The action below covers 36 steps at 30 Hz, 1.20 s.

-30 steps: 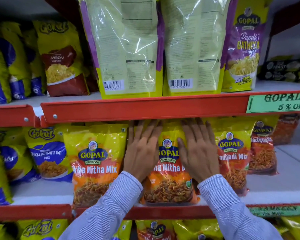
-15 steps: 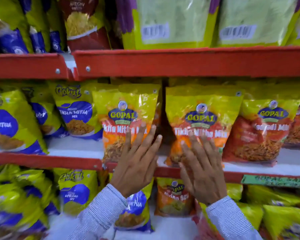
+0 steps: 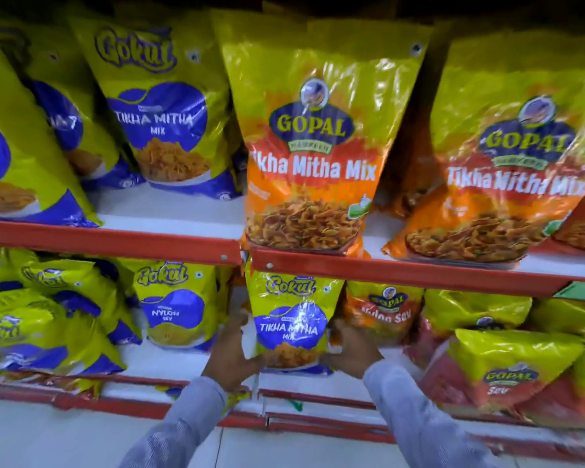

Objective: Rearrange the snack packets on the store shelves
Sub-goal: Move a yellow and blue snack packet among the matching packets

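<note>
Your left hand (image 3: 232,352) and right hand (image 3: 350,349) now clasp a Gokul Tikha Mitha Mix packet (image 3: 291,327) by its two side edges, upright on the lower shelf (image 3: 190,383), between a Gokul Nylon Sev packet (image 3: 176,310) and a Gopal Nylon Sev packet (image 3: 384,310). Half a second ago your hands hovered spread and empty before the Gopal Tikha Mitha Mix packets; they have dropped one shelf. Those packets, one (image 3: 313,146) straight above your hands and another (image 3: 507,157) to its right, stand on the red-edged shelf (image 3: 115,239) above.
</note>
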Each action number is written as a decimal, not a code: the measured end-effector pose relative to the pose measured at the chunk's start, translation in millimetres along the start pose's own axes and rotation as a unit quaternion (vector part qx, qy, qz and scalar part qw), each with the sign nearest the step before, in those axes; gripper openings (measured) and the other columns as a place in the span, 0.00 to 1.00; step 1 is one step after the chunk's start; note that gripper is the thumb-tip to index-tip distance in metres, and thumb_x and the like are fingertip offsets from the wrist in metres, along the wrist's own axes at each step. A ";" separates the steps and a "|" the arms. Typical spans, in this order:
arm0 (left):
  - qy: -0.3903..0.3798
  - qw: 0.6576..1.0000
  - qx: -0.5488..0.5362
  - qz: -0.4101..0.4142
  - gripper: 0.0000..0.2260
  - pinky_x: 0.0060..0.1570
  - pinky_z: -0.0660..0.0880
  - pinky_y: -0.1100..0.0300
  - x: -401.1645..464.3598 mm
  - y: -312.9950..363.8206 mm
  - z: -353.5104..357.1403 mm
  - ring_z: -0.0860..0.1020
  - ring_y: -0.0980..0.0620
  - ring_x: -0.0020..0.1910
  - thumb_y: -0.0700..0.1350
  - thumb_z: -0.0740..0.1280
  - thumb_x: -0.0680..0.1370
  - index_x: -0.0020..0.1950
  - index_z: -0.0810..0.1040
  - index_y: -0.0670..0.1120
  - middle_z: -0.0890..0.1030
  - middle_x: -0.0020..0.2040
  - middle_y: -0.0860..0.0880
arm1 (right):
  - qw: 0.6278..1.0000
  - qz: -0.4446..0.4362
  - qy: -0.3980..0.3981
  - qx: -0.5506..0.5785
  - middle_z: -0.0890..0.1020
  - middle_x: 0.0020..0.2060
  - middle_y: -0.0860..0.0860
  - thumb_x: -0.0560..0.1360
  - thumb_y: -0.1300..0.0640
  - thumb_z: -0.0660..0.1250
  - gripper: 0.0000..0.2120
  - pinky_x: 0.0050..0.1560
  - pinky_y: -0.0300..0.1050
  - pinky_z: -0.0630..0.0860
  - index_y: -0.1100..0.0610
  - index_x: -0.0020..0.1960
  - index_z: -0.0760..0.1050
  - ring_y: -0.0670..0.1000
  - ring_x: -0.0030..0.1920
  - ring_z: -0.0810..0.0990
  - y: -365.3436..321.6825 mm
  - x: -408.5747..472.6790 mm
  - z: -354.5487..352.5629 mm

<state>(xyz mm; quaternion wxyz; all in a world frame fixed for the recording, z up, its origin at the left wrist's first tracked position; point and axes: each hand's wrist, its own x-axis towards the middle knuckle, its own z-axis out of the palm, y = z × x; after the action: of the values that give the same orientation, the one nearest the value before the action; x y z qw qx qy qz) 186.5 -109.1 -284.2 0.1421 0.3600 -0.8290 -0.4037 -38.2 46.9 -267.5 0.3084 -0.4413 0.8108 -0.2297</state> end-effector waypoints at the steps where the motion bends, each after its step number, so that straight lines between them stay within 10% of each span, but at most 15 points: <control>1: -0.046 0.998 -0.034 -0.003 0.37 0.60 0.74 0.56 8.4 -5.0 2.5 0.74 0.59 0.62 0.57 0.76 0.63 0.70 0.68 0.52 0.75 0.65 0.59 | 0.999 0.020 -0.011 0.024 0.84 0.56 0.51 0.58 0.43 0.76 0.36 0.53 0.43 0.79 0.55 0.63 0.75 0.52 0.55 0.82 -1.8 6.9 1.6; 5: -0.127 0.983 -0.114 -0.061 0.36 0.53 0.77 0.63 28.3 -18.2 8.4 0.79 0.64 0.56 0.55 0.80 0.55 0.60 0.69 0.64 0.79 0.53 0.76 | 0.989 0.032 -0.041 0.142 0.80 0.48 0.45 0.53 0.53 0.80 0.37 0.39 0.22 0.70 0.59 0.61 0.76 0.34 0.45 0.78 -7.2 17.4 9.2; 7: -0.120 0.982 -0.128 -0.071 0.35 0.52 0.81 0.55 28.2 -22.1 12.4 0.82 0.54 0.55 0.54 0.80 0.52 0.56 0.72 0.64 0.83 0.49 0.69 | 0.978 0.050 -0.013 0.204 0.81 0.46 0.43 0.47 0.49 0.77 0.34 0.46 0.32 0.77 0.51 0.53 0.77 0.39 0.47 0.79 -2.1 15.7 17.8; 11: -0.062 0.987 -0.141 -0.037 0.28 0.50 0.79 0.60 2.0 -10.8 6.3 0.81 0.71 0.48 0.54 0.78 0.54 0.52 0.76 0.62 0.81 0.47 0.77 | 0.964 0.051 0.018 0.261 0.85 0.43 0.39 0.52 0.59 0.81 0.29 0.56 0.58 0.82 0.45 0.49 0.77 0.55 0.53 0.81 -8.0 -10.9 20.6; 14: -0.010 0.988 -0.154 -0.001 0.24 0.46 0.77 0.69 -26.1 23.4 -15.3 0.81 0.71 0.47 0.49 0.78 0.57 0.51 0.78 0.57 0.83 0.47 0.74 | 0.974 -0.002 0.063 0.219 0.85 0.40 0.29 0.57 0.66 0.82 0.28 0.46 0.38 0.82 0.43 0.49 0.78 0.48 0.48 0.83 -24.2 -39.9 7.8; 20: 0.067 0.979 -0.171 0.084 0.25 0.49 0.80 0.64 -53.0 89.7 -72.1 0.84 0.60 0.50 0.48 0.81 0.56 0.50 0.81 0.62 0.86 0.50 0.64 | 0.964 -0.102 0.111 0.221 0.87 0.48 0.39 0.55 0.51 0.81 0.26 0.52 0.44 0.81 0.40 0.52 0.80 0.46 0.49 0.84 -81.6 -86.0 -58.3; 25: 0.117 0.968 -0.190 0.117 0.26 0.50 0.81 0.60 -62.6 129.8 -109.8 0.85 0.57 0.48 0.47 0.81 0.55 0.51 0.82 0.59 0.88 0.49 0.58 | 0.953 -0.162 0.118 0.229 0.88 0.49 0.40 0.58 0.68 0.83 0.29 0.48 0.33 0.79 0.51 0.55 0.80 0.41 0.48 0.84 -125.0 -103.1 -96.3; 36: 0.245 0.935 -0.224 0.125 0.33 0.38 0.79 0.68 -45.1 104.2 -240.5 0.81 0.55 0.39 0.46 0.74 0.54 0.56 0.77 0.33 0.88 0.47 0.41 | 0.908 -0.268 0.157 0.282 0.86 0.56 0.48 0.58 0.53 0.80 0.35 0.58 0.52 0.82 0.52 0.65 0.77 0.48 0.56 0.84 -273.3 -52.2 -70.9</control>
<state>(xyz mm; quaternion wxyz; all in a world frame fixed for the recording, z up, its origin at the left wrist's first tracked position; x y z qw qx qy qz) 294.5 -170.2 -48.9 0.4664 0.3004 -0.6952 -0.4571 90.8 -39.2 -25.9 0.2158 -0.4948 0.6011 -0.5893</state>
